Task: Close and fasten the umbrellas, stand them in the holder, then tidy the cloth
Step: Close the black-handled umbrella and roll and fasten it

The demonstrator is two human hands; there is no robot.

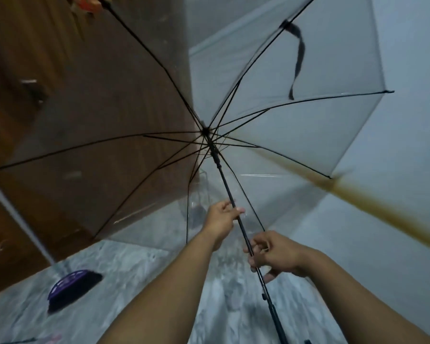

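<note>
A clear umbrella (271,78) is spread fully open and fills the upper and middle part of the frame, its black ribs fanning out from a hub just above centre. Its thin black shaft (227,188) slants down from that hub toward the lower right of the frame, and a black fastening strap (298,59) dangles loose from a rib at upper right. The left hand (221,219) sits at centre frame, fingers and thumb curled round the shaft part-way up. The right hand (274,253) is lower and to the right, fingers wrapped round the same shaft nearer the handle end; both forearms reach in from the bottom edge. Through the clear canopy, just left of the left hand, stands a see-through container (196,197) on the floor, though the blur makes it hard to tell what it is. The floor (134,269) is pale grey marbled tile across the lower frame. On it at lower left lies a dark purple object with a perforated top (71,285), too smeared to name. A brown wooden door (85,95) takes up the left side, and a pale wall (407,120) the right. A blurred yellowish-brown streak (372,204) runs diagonally at the right.
</note>
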